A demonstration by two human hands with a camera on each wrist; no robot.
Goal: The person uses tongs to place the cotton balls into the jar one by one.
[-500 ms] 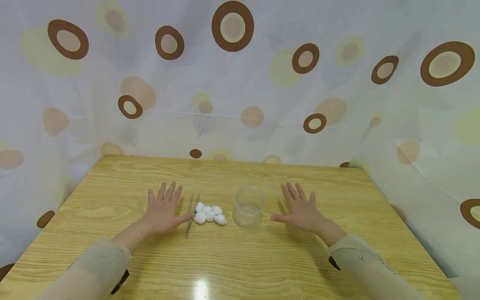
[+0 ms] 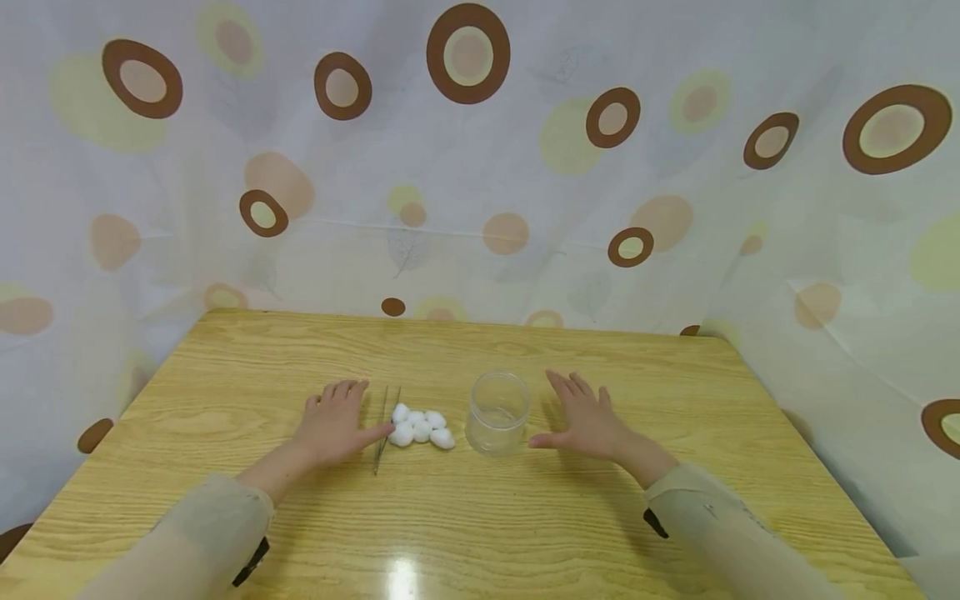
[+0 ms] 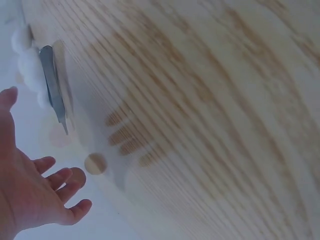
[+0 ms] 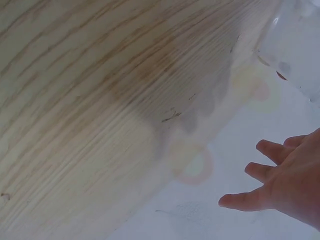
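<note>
Several white cotton balls (image 2: pixel 420 427) lie bunched near the middle of the table. Just left of them is a pair of thin metal tweezers (image 2: pixel 379 437), also visible in the left wrist view as grey tweezers (image 3: pixel 51 80). A transparent round jar (image 2: pixel 497 414) stands upright to the right of the cotton. My left hand (image 2: pixel 337 423) hovers left of the tweezers with fingers spread, its thumb over them in the head view. My right hand (image 2: pixel 588 423) is raised beside the jar, apart from it, fingers relaxed. Neither hand holds anything.
The wooden table (image 2: pixel 480 517) has a glossy top with a bright reflection near the front. A patterned curtain (image 2: pixel 480 167) hangs behind the table and along its sides.
Both hands have tilted, their fingers dipping forward and bending slightly. My right hand has shifted a little left towards the jar, my left slightly right. The objects stay in place.
</note>
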